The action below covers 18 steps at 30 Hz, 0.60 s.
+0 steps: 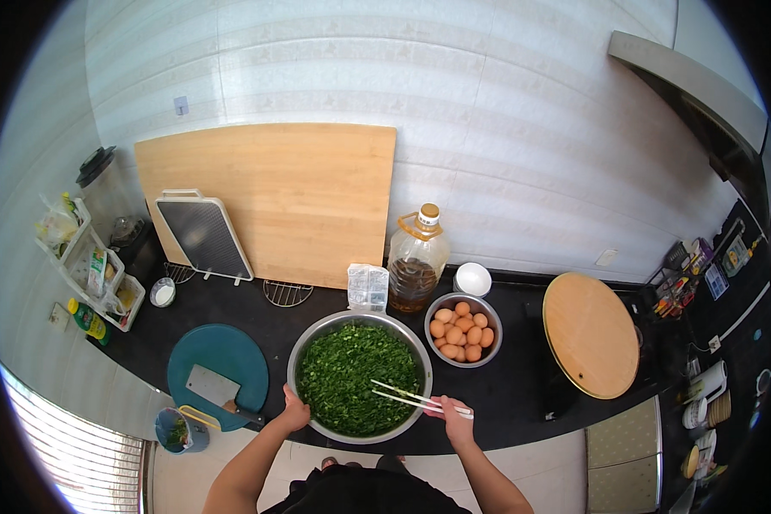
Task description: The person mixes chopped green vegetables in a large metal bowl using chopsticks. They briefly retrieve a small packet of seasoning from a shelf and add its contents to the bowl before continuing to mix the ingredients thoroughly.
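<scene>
Steel bowl (297,364) of chopped greens (351,385) at near counter (514,390) edge, centre. Left hand (295,416) gripping bowl's near-left rim. Right hand (454,413) pinching chopsticks (407,398); long axis running left and slightly far, tips over greens. Right hand nearer to greens' right side. Bowl of eggs (463,330) far right, cleaver (218,390) on round board left.

The picture is bright and clear in the middle. Strong daylight comes in from the lower left of the frame, where it glows almost white. The white wall (488,128) at the top looks soft and evenly lit. Straight lines bend near the round rim, and the corners are black.
</scene>
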Available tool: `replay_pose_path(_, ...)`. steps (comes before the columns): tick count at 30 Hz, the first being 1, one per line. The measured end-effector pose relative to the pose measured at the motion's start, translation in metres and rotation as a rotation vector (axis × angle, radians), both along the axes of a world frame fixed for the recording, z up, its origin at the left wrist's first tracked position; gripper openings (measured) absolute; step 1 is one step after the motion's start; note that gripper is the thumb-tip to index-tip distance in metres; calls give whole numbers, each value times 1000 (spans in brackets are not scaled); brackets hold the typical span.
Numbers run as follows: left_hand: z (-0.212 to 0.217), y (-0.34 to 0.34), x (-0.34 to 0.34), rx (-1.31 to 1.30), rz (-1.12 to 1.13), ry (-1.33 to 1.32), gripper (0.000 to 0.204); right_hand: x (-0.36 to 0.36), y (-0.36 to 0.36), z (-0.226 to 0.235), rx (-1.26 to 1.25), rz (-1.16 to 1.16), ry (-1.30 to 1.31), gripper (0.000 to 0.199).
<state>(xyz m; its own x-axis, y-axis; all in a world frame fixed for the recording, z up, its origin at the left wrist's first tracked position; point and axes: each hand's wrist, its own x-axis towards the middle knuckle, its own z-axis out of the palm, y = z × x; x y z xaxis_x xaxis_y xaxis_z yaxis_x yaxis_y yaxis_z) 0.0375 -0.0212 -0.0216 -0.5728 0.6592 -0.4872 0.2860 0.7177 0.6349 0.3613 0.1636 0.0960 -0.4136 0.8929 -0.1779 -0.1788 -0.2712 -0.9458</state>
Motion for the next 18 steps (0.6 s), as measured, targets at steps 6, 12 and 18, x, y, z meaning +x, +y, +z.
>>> replay_pose_path(6, 20, -1, 6, 82, 89, 48, 97, 2, 31, 17, 104, -120, -58, 32)
replay_pose_path(12, 107, 14, 44, 578, 87, 776, 28, -7, 14, 14, 260, -56, -75, 23)
replay_pose_path(18, 116, 57, 112, 374, -39, -543, 27, -65, -42, 15, 561, 106, -124, 25)
